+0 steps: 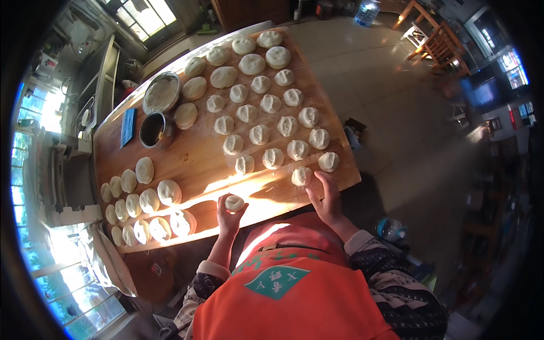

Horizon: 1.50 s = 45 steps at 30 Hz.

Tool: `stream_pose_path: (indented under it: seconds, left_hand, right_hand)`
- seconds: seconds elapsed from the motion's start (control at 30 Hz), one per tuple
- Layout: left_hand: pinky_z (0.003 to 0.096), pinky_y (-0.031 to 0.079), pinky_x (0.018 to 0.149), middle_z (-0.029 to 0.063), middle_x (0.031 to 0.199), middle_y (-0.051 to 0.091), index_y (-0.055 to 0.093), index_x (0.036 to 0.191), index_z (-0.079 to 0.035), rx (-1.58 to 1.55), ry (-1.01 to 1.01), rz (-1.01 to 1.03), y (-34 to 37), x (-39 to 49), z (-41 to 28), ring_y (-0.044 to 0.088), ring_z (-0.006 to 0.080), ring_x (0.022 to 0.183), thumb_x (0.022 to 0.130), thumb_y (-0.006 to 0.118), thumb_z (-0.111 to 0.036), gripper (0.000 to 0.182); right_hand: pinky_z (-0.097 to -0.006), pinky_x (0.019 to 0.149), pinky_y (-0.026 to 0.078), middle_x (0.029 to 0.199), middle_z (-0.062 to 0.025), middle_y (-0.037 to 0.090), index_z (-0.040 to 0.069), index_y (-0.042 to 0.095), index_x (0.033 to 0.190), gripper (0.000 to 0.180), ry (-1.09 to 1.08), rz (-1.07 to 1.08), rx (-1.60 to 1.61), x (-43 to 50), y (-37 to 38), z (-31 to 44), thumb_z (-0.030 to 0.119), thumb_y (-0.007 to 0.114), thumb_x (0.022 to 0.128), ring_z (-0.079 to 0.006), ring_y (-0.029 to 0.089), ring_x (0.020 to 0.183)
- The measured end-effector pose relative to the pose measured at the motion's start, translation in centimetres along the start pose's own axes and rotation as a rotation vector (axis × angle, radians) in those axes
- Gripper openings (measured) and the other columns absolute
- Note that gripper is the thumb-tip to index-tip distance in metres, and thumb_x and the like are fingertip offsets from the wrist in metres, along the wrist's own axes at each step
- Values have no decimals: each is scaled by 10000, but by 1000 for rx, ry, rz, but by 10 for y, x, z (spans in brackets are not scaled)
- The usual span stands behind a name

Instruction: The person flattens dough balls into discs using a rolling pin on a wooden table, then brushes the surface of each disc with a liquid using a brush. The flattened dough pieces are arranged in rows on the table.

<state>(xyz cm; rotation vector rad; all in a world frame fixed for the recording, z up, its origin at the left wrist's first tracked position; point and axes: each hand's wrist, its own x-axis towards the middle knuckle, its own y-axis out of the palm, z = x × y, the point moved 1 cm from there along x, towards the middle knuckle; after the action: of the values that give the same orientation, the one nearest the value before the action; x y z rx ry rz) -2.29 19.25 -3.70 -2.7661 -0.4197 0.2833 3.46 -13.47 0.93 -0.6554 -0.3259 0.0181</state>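
My left hand (229, 214) holds a small round dough piece (234, 203), creased on top, over the near edge of the wooden table (187, 157). My right hand (327, 197) is at the table's near right edge, thumb and fingers apart, close beside a creased dough bun (301, 176). Whether it touches that bun, I cannot tell. Rows of similar creased dough balls (272, 158) cover the right half of the table. Smooth flattened dough rounds (223, 77) lie along the far side. More smooth rounds (149, 200) stand in rows at the near left, some in bright sunlight.
A metal bowl with dough or flour (161, 92), a dark-looking metal pot (156, 129) and a blue flat object (128, 127) sit at the table's left. Windows lie beyond the left edge. On the floor are a large water bottle (367, 12) and, nearer, a clear plastic container (390, 229).
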Motion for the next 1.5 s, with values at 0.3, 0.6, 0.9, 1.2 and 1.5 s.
stream_pose_path:
  seconds: [0.3,0.6,0.9,1.2,1.5]
  left_hand:
    - [484,458,1072,121,1260,661,645,1254,-93,225,321,18,36,29,-3,581,360,1208,733,930,-192,601]
    - [437,522,999,143,1204,689,697,1268,-73,190,254,-22,34,25,-15,643,332,1153,808,835,-72,480]
    - [476,494,979,132,1161,638,682,1136,-74,463,41,-268,-22,23,-6,602,358,1130,872,808,-215,324]
    - [523,96,1298,97,1692,327,387,1608,-103,783,132,-41,-12,63,10,190,323,1597,1065,486,-364,611]
    - [644,44,1259,113,1716,278,353,1634,-183,709,49,-65,-28,116,113,204,322,1595,1095,401,-391,580]
  right_hand:
    - [-448,971,522,1146,-179,674,26,648,1112,221,40,91,62,-12,0,2,20,705,899,-377,650,1101]
    - [-378,824,570,1072,-154,693,12,682,1043,109,121,193,145,-8,1,1,19,676,935,-305,689,965]
    - [-343,710,570,991,-138,702,11,691,1042,96,151,224,143,-6,4,-3,56,665,962,-262,702,777]
    - [-341,677,556,952,-131,694,16,696,1013,71,158,285,108,-10,4,-3,55,674,958,-254,688,755]
    - [-344,658,535,875,-122,685,37,715,1017,85,161,314,140,-9,6,-1,89,685,958,-244,666,714]
